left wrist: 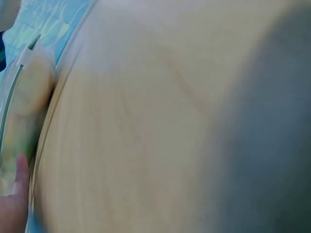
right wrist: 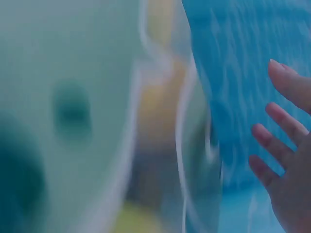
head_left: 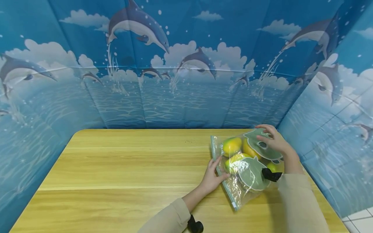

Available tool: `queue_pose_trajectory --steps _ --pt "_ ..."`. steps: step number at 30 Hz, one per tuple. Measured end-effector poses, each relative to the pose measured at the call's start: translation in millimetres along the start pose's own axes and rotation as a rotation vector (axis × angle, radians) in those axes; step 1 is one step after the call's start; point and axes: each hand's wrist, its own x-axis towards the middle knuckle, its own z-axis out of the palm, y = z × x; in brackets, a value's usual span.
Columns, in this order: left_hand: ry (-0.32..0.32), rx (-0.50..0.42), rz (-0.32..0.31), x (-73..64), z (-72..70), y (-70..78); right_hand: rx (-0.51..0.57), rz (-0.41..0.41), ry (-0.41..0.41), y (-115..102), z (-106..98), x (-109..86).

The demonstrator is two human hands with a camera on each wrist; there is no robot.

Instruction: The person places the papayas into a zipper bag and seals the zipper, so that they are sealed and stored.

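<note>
A clear zip bag (head_left: pixel 233 191) printed with green cartoon faces lies at the right of the table. Inside it are several yellow and green fruits (head_left: pixel 232 146), mango-like in shape. My left hand (head_left: pixel 212 178) rests at the bag's zip edge, thumb and index finger spread apart on the plastic. In the left wrist view its thumb (left wrist: pixel 21 179) touches the bag, while most of the hand is out of frame. My right hand (head_left: pixel 272 139) hovers at the far right part of the bag, fingers spread, and the right wrist view shows nothing held in it.
The wood-grain table (head_left: pixel 122 174) extends left of the bag. A blue dolphin-print curtain (head_left: pixel 186 97) hangs behind and beside it. Black straps or mounts (head_left: pixel 195 225) sit at both sleeves, the right one over the bag.
</note>
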Motion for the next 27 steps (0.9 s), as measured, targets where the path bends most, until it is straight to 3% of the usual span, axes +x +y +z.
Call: queue_pose_trajectory --steps 5,12,19,27 --pt "-0.009 -0.018 -0.042 -1.0 -0.2 -0.1 -0.022 0.175 0.065 28.5 -22.0 -30.0" --pt "0.003 -0.037 -0.071 -2.0 1.1 -0.9 0.042 0.284 0.065 55.6 -23.9 -56.8" --pt "0.006 -0.051 -0.093 -3.0 1.6 1.3 0.135 0.371 0.035 62.3 -14.7 -62.3" --pt "0.013 -0.054 -0.087 -2.9 3.3 0.0 0.091 0.452 0.013 67.3 -10.3 -57.9"
